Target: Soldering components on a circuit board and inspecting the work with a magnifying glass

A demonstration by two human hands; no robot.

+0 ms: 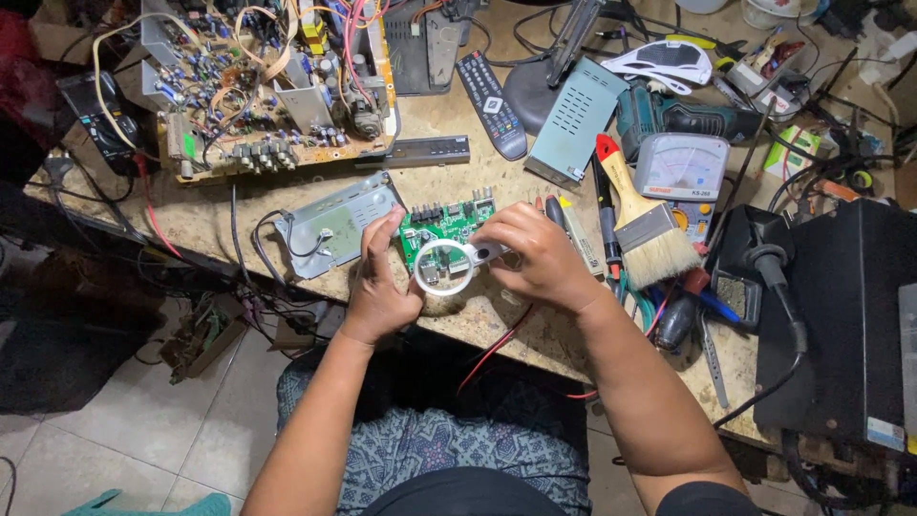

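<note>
My left hand [380, 282] grips the left edge of a small green circuit board [447, 223] at the front edge of a worn wooden workbench [215, 215]. My right hand [537, 256] holds a round white-rimmed magnifying glass [444, 266] by its handle, the lens hovering over the board's near part. Both forearms reach in from the bottom of the view.
A bent grey metal plate [330, 227] lies left of the board. A large brown circuit board [272, 86] with wires sits behind. A paintbrush [642, 222], analogue meter [680, 172], remote control [489, 91], soldering iron stand [750, 263] and black box [850, 315] crowd the right.
</note>
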